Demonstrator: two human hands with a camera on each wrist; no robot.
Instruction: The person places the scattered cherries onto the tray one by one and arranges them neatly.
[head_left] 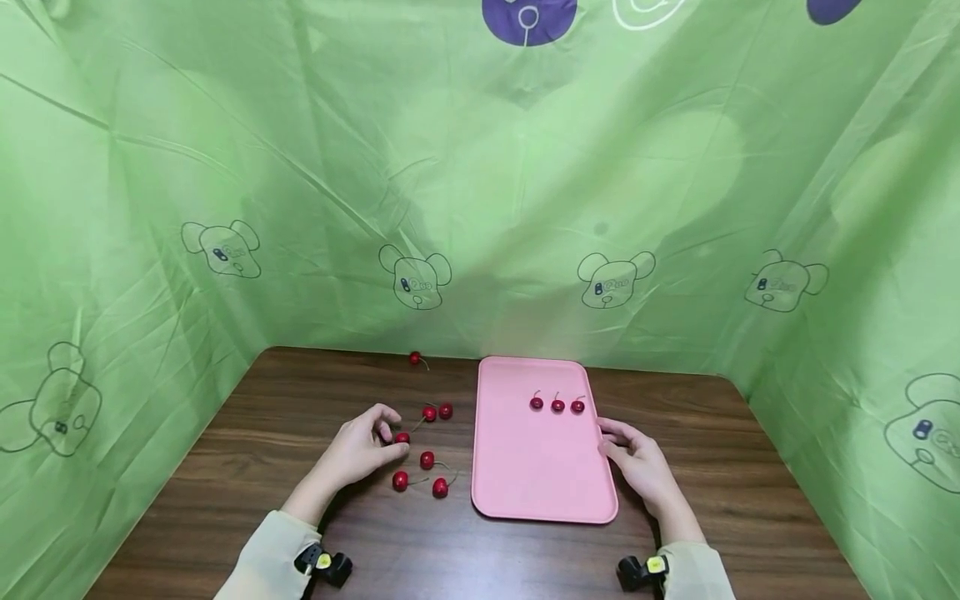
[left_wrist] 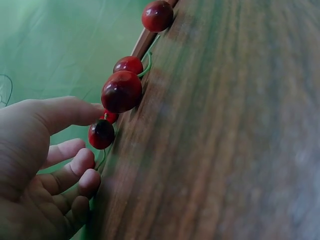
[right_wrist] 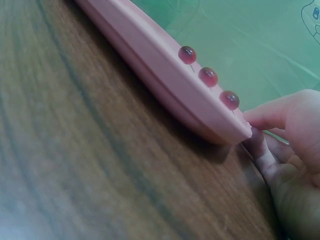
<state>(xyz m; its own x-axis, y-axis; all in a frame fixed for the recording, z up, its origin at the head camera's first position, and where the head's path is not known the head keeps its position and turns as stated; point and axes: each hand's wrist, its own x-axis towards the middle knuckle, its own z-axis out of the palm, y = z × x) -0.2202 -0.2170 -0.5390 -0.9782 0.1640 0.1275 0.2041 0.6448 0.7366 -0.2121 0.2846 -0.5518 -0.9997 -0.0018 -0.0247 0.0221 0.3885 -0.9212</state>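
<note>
My left hand [head_left: 363, 450] reaches around a red cherry [head_left: 402, 437] on the table, its thumb and fingers parted on either side. From the left wrist view, the thumb [left_wrist: 75, 111] is close to a dark red cherry [left_wrist: 101, 134], and the other fingers are loosely bent. Whether they touch it I cannot tell. My right hand [head_left: 637, 462] holds the right edge of a pink tray [head_left: 536, 483], pinching its rim between thumb and fingers. Three cherries [head_left: 558, 406] with stems sit in a row on the tray's upper right part.
Several more cherries lie left of the tray, including a pair [head_left: 429, 413] and a front one [head_left: 440, 487]. One cherry [head_left: 415, 358] lies at the back edge of the brown wooden table [head_left: 300, 392]. A green curtain [head_left: 510, 208] encloses the table's back and sides.
</note>
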